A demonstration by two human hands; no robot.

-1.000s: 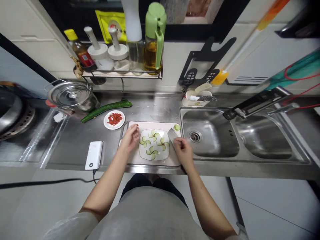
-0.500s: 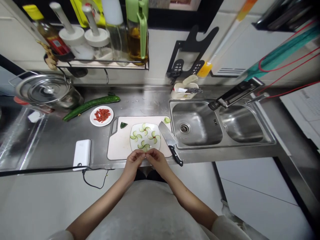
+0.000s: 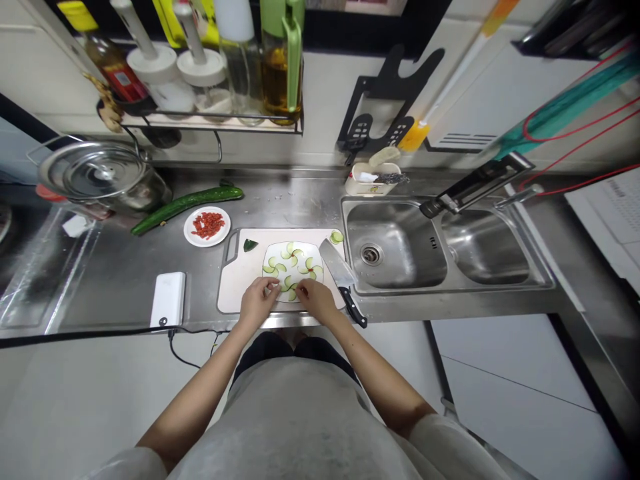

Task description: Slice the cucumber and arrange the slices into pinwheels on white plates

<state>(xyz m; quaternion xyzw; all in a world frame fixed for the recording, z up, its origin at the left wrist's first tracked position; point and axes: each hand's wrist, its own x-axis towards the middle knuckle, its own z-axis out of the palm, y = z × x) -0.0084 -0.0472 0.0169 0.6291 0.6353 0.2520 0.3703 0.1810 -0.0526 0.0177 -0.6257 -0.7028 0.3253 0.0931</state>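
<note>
A white square plate (image 3: 293,266) with cucumber slices laid in pinwheels sits on a pale cutting board (image 3: 240,280). My left hand (image 3: 257,300) and my right hand (image 3: 314,300) rest at the plate's near edge, fingertips pinched toward the nearest cucumber pinwheel (image 3: 289,287). What the fingers hold is too small to make out. A kitchen knife (image 3: 343,277) lies on the board's right side, blade pointing away. A dark green cucumber end (image 3: 249,245) lies at the board's far left. Spare slices (image 3: 337,237) sit at the far right corner.
A small dish of red berries (image 3: 207,225) and a whole cucumber (image 3: 187,202) lie behind the board. A white power bank (image 3: 167,299) with cable lies left. A lidded pot (image 3: 95,176) stands far left, a double sink (image 3: 400,247) right, a bottle rack (image 3: 210,120) above.
Both hands drew back together off the board's near edge, then moved forward again onto the plate's near rim. The view swung left and down, then steadied.
</note>
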